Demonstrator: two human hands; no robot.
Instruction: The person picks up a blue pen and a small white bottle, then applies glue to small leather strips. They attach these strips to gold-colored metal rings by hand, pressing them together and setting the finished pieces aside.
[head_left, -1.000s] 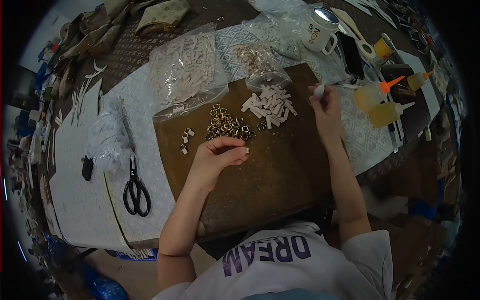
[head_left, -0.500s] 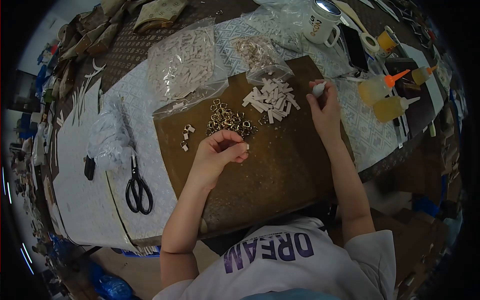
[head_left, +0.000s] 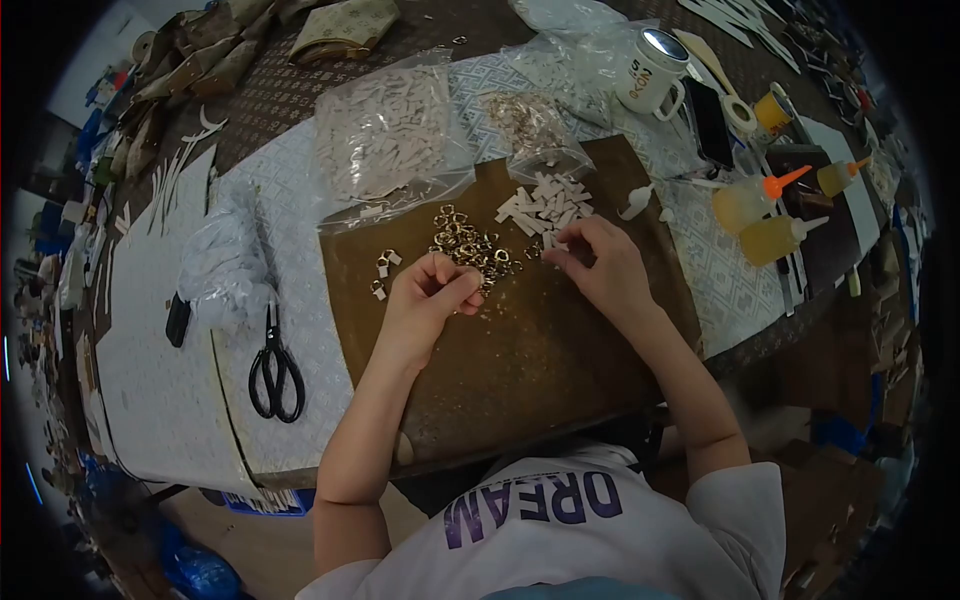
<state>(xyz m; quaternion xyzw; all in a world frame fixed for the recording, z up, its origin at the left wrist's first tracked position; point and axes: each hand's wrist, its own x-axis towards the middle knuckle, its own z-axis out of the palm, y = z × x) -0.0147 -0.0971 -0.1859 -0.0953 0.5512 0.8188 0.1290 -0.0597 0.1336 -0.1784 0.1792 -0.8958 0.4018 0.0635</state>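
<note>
My left hand is closed in a pinch over the brown work board, just below a heap of gold-coloured metal clasps. A small white tab was visible at these fingertips a moment ago; now the fingers mostly hide it. My right hand reaches to the lower right edge of a pile of short white strips. Its thumb and forefinger are curved and apart around the strips there, and I cannot see a firm grip. Behind it, a small white bottle lies on the board.
Clasps with white tabs sit at the board's left. Behind are bags of white strips and small metal parts. Black scissors and crumpled plastic lie left; a mug, phone and glue bottles stand right.
My right hand has let go of the small white bottle, leaving it on the board, and moved left and down to the strip pile. My left hand keeps its pinch. The view has shifted slightly.
</note>
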